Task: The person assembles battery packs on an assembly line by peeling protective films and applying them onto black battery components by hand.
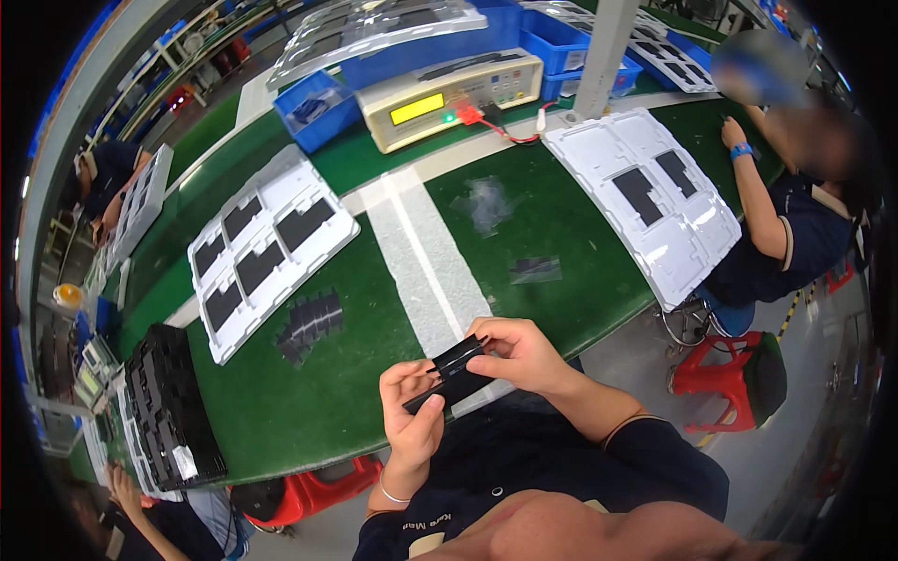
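Note:
Just over the near table edge, a flat black rectangular part point(456, 366) with a small notched strip along one side is held between both of my hands. My left hand point(412, 419) grips its left end, thumb on top and fingers behind. At the right end, my right hand point(520, 353) pinches it, with the thumb pressed on its face. Left of my hands, several black strips point(312, 323) lie side by side on the green mat. A white tray point(271, 251) holding several black flat parts sits beyond them. Another white tray point(645, 201) with two black parts lies to the right.
A cream meter point(449, 98) with a lit yellow display and red leads stands at the back, beside a blue bin point(316, 107). Black trays point(168, 407) are stacked at the left. A grey post point(606, 61) rises behind. Co-workers sit right and left; a red stool point(720, 383) is at right.

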Demonstrator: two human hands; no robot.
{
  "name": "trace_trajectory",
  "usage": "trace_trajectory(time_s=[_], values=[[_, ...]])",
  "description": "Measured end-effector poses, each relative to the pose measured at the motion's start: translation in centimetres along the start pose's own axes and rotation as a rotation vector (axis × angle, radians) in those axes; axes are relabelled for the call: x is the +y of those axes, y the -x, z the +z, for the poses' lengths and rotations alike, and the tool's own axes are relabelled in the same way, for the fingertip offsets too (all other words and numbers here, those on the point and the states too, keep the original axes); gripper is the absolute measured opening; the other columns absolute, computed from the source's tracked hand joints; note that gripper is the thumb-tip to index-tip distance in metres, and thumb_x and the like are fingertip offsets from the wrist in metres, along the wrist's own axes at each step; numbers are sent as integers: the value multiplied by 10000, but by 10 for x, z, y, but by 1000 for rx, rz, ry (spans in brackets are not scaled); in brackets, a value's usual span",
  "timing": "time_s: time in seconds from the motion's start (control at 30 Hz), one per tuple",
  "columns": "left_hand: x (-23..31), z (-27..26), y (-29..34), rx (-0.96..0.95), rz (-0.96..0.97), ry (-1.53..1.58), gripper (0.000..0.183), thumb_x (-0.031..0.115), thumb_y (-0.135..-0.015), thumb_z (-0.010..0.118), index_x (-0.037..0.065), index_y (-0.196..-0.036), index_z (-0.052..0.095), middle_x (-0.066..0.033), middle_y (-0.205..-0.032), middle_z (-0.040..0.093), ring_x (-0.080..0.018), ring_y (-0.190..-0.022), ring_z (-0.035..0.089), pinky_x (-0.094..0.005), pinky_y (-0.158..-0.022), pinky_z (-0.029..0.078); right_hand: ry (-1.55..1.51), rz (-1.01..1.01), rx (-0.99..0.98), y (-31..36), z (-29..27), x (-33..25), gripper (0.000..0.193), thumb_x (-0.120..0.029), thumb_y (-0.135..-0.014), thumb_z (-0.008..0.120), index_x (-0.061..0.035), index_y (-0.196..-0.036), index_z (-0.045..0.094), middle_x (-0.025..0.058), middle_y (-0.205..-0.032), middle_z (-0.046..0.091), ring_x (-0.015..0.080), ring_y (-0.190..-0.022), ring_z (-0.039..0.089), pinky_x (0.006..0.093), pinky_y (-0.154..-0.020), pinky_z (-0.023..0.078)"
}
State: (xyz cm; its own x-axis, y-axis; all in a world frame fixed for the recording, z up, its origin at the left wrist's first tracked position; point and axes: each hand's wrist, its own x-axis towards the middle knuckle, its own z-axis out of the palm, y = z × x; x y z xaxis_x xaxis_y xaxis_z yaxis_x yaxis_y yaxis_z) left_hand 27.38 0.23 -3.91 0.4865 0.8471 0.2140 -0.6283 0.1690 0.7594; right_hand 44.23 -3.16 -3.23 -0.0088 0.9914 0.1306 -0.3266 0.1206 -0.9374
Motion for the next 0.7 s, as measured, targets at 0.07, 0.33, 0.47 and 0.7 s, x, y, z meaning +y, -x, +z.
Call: trace_trajectory(time_s=[0.07,0.33,0.47,0.7], values=[[0,0,0,-7,13,15,445,-83,-746,501,29,-1143,333,-153,-1115,463,-217,-1030,456,-340,-904,339,-21,-74,41,0,4,3,116,-18,-765,613,-7,-860,546,-2,-836,502,55,-759,486,206,-652,395],[-1,-8,5,-65,-44,-6,427,-89,-767,478,11,-1147,310,-205,-1166,462,-255,-1066,468,-358,-936,333,-120,-46,56,2,2,0,88,12,-773,588,0,-827,520,15,-845,481,75,-763,472,212,-677,391],[4,7,2,-4,-46,-32,457,-61,-729,521,36,-1139,342,-161,-1098,506,-217,-1003,475,-334,-906,338,-86,-160,66,3,3,0,81,31,-771,576,-1,-813,515,39,-838,483,104,-776,477,231,-696,392],[5,9,-5,-5,-50,-28,443,-59,-734,528,33,-1130,352,-169,-1069,537,-228,-1000,496,-341,-907,348,-105,-188,70,1,0,0,101,26,-756,595,2,-784,502,81,-832,495,122,-740,485,229,-662,391]])
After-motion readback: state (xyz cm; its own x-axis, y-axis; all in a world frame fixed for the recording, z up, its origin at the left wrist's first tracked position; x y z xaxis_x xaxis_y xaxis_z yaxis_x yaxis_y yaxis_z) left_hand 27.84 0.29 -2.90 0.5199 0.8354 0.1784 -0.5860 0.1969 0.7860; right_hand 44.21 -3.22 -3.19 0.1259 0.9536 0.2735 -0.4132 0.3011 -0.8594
